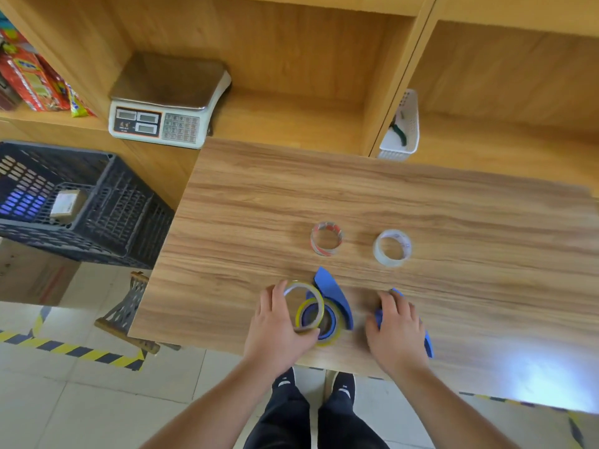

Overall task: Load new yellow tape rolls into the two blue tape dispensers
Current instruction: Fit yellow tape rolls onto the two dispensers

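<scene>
The left hand (278,322) curls around a yellow tape roll (304,307), its fingers (275,298) wrapped over the far rim and the thumb pressing the near edge, so it holds that roll tilted above a blue tape dispenser (334,296) that lies on the counter (421,205) just to the right of those fingers. A second yellow roll (335,332) appears already seated around that dispenser's hub, directly under the one being held, though the overlap makes it hard to be sure. The right hand (397,328) lies flat over the other blue tape dispenser (428,343), fingers (392,303) spread and pressing down; whether they actually grip it or only pin it, I cannot tell. Beyond both sets of fingers, well apart from them, stand a red-printed tape core (326,238) and a clear tape roll (392,247), seemingly the discarded ones. The step in hand looks like carrying the held roll across to the dispenser under the right hand. To do it well, keep the roll level, check that the loose end will unwind toward the cutter, steady the dispenser firmly, and press the core squarely onto the hub rather than at a slant.
</scene>
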Motion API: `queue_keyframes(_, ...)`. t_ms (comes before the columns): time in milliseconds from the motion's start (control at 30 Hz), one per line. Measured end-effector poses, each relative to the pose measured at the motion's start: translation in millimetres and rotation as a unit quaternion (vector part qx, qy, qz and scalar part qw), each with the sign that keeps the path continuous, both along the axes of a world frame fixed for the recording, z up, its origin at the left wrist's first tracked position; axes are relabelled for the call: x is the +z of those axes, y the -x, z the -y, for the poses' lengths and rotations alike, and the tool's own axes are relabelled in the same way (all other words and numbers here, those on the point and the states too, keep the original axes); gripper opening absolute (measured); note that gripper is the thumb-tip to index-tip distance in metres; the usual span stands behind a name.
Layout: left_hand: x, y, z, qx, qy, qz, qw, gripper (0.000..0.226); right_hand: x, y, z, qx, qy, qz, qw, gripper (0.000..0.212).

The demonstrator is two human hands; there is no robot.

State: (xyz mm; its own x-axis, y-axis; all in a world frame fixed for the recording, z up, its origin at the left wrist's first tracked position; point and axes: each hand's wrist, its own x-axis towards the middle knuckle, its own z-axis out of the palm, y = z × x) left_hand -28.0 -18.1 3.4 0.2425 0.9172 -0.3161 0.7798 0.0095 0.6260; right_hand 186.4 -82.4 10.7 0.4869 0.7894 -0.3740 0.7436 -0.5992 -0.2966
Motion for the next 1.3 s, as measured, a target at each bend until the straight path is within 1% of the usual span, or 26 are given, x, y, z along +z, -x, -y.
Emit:
queue_keyframes(67,3.1,-28.1,12.7,-0.011,-0.013,0.012,1.0,0.11,-3.2,-26.6,14.2,-0.051,0.0,-0.017,0.999,0.047)
queue_keyframes(133,3.4,-52.2,26.4,-0.027,-0.018,0.022,0.999,0.109,-6.3,-47.4,27.3,-0.08,0.007,-0.027,0.996,0.048)
queue_keyframes(200,3.1,-78.2,43.3,-0.049,-0.017,0.025,0.998,0.108,-10.2,-67.9,41.6,-0.099,0.011,-0.047,0.994,0.05)
queue_keyframes(333,-1.6,-116.7,71.2,-0.08,-0.009,0.03,0.996,0.106,-18.0,-94.2,57.4,-0.129,-0.004,-0.126,0.984,0.049)
queue_keyframes(433,-6.8,-139.2,84.3,-0.091,0.0,0.014,0.996,0.106,-19.1,-105.8,64.0,-0.143,-0.009,-0.159,0.977,0.048)
queue_keyframes(533,-13.1,-158.4,93.9,-0.091,0.018,-0.003,0.996,0.106,-19.1,-113.6,66.8,-0.139,0.0,-0.184,0.973,0.049)
queue_keyframes(667,-20.6,-175.5,103.2,-0.06,0.04,-0.023,0.997,0.107,-19.1,-118.3,69.7,-0.124,0.017,-0.207,0.97,0.05)
queue_keyframes(800,-27.3,-184.0,109.0,-0.044,0.036,-0.042,0.998,0.106,-21.6,-120.8,71.1,-0.109,0.03,-0.219,0.969,0.05)
queue_keyframes(933,-31.2,-191.8,113.1,-0.021,0.03,-0.039,0.999,0.105,-21.6,-121.9,71.7,-0.102,0.028,-0.233,0.967,0.05)
queue_keyframes(1100,-38.2,-202.2,115.3,-0.014,0.03,-0.058,0.998,0.106,-22.8,-124.0,71.8,-0.093,0.03,-0.236,0.967,0.05)
queue_keyframes(1300,-54.3,-203.7,111.4,-0.006,0.073,-0.072,0.995,0.107,-23.8,-127.4,73.5,-0.089,0.029,-0.232,0.968,0.049)
